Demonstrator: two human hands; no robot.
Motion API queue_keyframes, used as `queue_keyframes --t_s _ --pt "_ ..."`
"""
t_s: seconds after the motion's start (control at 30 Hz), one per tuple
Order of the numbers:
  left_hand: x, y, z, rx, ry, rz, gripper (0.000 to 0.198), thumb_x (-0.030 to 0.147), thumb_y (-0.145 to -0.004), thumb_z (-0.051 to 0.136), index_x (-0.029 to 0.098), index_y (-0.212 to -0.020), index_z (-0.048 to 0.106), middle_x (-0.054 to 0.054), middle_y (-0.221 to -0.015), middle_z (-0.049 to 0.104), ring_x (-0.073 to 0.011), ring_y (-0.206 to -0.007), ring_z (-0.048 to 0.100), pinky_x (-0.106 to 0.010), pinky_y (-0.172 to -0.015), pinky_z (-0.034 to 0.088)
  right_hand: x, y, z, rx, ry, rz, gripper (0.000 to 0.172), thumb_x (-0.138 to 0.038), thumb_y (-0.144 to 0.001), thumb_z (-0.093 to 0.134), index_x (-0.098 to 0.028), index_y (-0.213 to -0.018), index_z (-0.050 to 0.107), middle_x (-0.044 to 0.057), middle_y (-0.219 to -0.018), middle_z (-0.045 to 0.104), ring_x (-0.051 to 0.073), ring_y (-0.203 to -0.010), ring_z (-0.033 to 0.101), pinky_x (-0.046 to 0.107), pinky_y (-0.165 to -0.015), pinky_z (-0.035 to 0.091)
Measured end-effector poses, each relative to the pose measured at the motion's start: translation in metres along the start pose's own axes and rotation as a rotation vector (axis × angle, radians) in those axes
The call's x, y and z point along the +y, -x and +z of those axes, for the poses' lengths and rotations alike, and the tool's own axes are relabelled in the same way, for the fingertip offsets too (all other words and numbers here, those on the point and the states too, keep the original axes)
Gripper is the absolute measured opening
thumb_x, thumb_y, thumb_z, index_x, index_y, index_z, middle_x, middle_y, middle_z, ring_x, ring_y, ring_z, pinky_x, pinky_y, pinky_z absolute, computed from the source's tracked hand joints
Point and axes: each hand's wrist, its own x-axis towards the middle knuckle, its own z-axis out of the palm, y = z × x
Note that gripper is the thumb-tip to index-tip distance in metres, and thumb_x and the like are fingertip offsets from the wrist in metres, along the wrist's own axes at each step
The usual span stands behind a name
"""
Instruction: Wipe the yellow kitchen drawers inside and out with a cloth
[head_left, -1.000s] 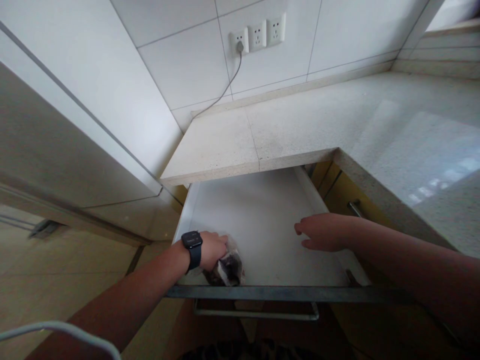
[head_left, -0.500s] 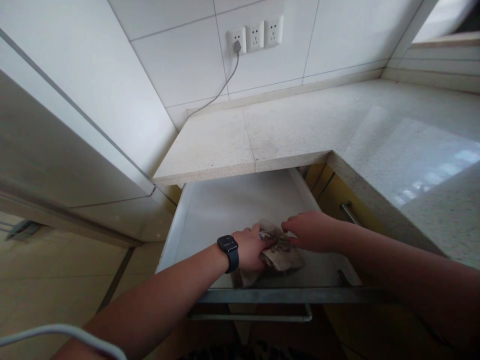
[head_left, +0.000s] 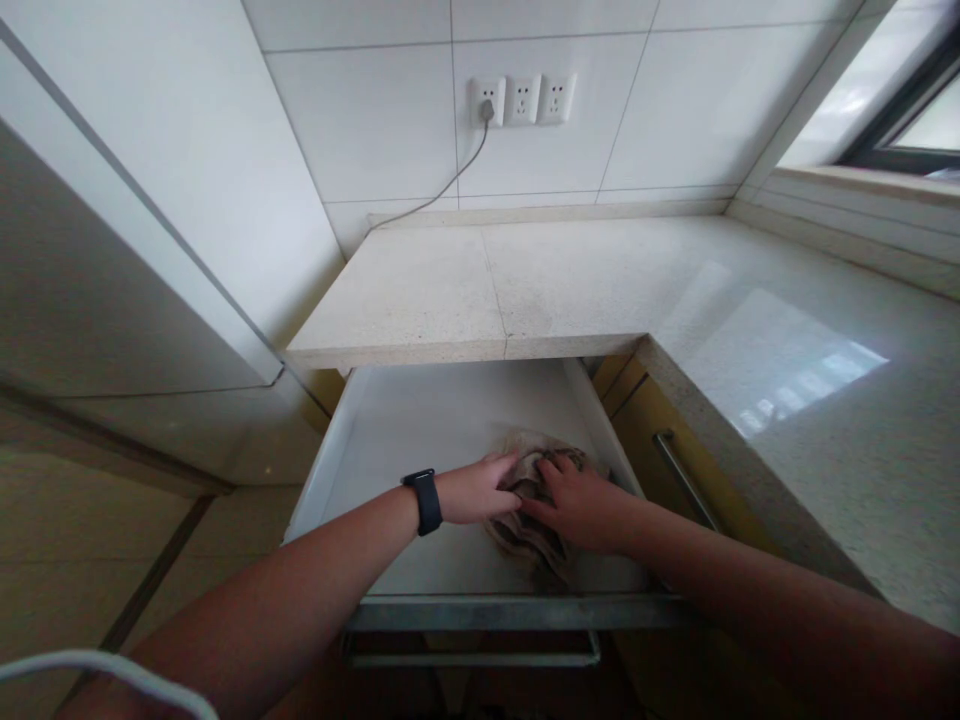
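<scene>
A crumpled brownish cloth point(head_left: 536, 545) lies in the front right part of a pulled-out white drawer point(head_left: 420, 420). My left hand point(head_left: 480, 490), with a black watch on its wrist, grips the left side of the cloth between thumb and fingers. From the right, my right hand point(head_left: 581, 503) rests on top of the cloth with its fingers bent into the folds. The two hands are close together, their fingertips nearly meeting over the cloth.
A pale stone countertop point(head_left: 420, 290) overhangs the back of the drawer and runs along the right. Yellow cabinet fronts with a metal handle point(head_left: 686, 480) stand to the right. A plugged-in cord point(head_left: 450, 183) hangs from the wall sockets point(head_left: 523, 100). A white cable crosses the lower left.
My right hand has moved down onto the cloth, which is bunched differently and spreads wider. My left hand has shifted slightly left. The view has tilted up a little.
</scene>
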Motion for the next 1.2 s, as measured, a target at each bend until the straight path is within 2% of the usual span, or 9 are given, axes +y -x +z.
queue_keyframes --t_s 0.13,0.23,0.37,0.47,0.6,0.73,0.9,1.03,1.2 --pt "-0.007 0.002 0.006 -0.200 0.408 -0.103 0.088 0.028 -0.075 0.069 0.025 -0.155 0.033 -0.008 -0.122 0.064 -0.0243 -0.110 0.064 -0.041 -0.094 0.053 -0.006 -0.006 0.005 -0.012 -0.073 0.147 0.068 -0.063 -0.094 0.039 -0.014 -0.141 0.049 0.025 -0.145 0.043 0.042 -0.126 0.046 0.056 -0.100 0.036" --pt "-0.010 0.000 0.014 -0.341 0.608 -0.192 0.099 0.024 -0.069 0.071 0.029 -0.157 0.026 -0.008 -0.129 0.060 -0.0222 -0.114 0.062 -0.037 -0.089 0.055 -0.003 -0.013 0.009 -0.043 -0.123 0.193 0.075 -0.070 -0.091 0.039 -0.015 -0.139 0.049 0.024 -0.151 0.037 0.043 -0.126 0.045 0.057 -0.099 0.037" --pt "-0.007 -0.004 0.017 -0.525 0.569 -0.193 0.106 0.020 -0.064 0.074 0.030 -0.158 0.025 -0.011 -0.151 0.044 -0.0264 -0.123 0.059 -0.035 -0.083 0.056 0.012 -0.024 0.014 -0.059 -0.020 0.144 0.086 -0.067 -0.075 0.063 -0.020 -0.145 0.044 0.022 -0.158 0.028 0.052 -0.135 0.029 0.068 -0.096 0.035" --pt "-0.004 -0.002 0.012 -0.592 0.366 -0.175 0.094 0.022 -0.071 0.069 0.023 -0.157 0.031 -0.013 -0.142 0.057 -0.0262 -0.115 0.065 -0.035 -0.079 0.057 0.026 -0.032 0.011 -0.057 0.082 -0.070 0.086 -0.055 -0.072 0.069 -0.020 -0.147 0.043 0.019 -0.161 0.024 0.051 -0.143 0.014 0.071 -0.103 0.028" --pt "0.000 0.008 0.001 -0.493 -0.107 -0.002 0.060 0.019 -0.079 0.056 0.021 -0.139 0.058 -0.008 -0.125 0.071 -0.0220 -0.097 0.072 -0.035 -0.081 0.056 0.037 -0.037 -0.005 -0.124 0.127 -0.339 0.080 -0.044 -0.066 0.074 -0.023 -0.139 0.050 0.013 -0.164 0.020 0.045 -0.148 0.009 0.065 -0.111 0.025" --pt "0.003 0.016 -0.013 -0.241 -0.605 0.155 0.033 0.025 -0.085 0.052 0.028 -0.106 0.077 -0.003 -0.103 0.079 -0.0240 -0.096 0.072 -0.035 -0.084 0.053 0.031 -0.036 -0.008 -0.110 0.135 -0.179 0.095 -0.058 -0.059 0.079 -0.028 -0.143 0.047 0.014 -0.167 0.002 0.054 -0.146 0.001 0.075 -0.103 0.026" --pt "-0.003 0.017 -0.025 -0.150 -0.685 0.148 0.031 0.027 -0.088 0.051 0.032 -0.105 0.076 0.000 -0.103 0.079 -0.0197 -0.091 0.072 -0.028 -0.075 0.050 0.021 -0.035 0.007 -0.098 0.065 0.003 0.108 -0.049 -0.059 0.081 -0.028 -0.154 0.032 0.020 -0.165 0.002 0.051 -0.135 0.032 0.061 -0.092 0.044" --pt "-0.010 0.016 -0.026 -0.154 -0.719 0.146 0.030 0.028 -0.089 0.051 0.032 -0.104 0.076 0.000 -0.102 0.079 -0.0200 -0.088 0.072 -0.028 -0.071 0.049 0.018 -0.033 0.005 -0.076 0.038 -0.113 0.106 -0.022 -0.064 0.074 -0.037 -0.157 0.026 0.017 -0.165 0.010 0.035 -0.113 0.058 0.046 -0.090 0.048" --pt "-0.009 0.016 -0.028 -0.063 -0.702 0.160 0.028 0.029 -0.089 0.052 0.032 -0.103 0.076 0.001 -0.094 0.079 -0.0174 -0.082 0.071 -0.026 -0.070 0.048 0.012 -0.026 -0.010 -0.126 0.138 -0.208 0.095 -0.022 -0.067 0.069 -0.045 -0.152 0.035 0.016 -0.164 0.018 0.030 -0.094 0.068 0.046 -0.079 0.051"
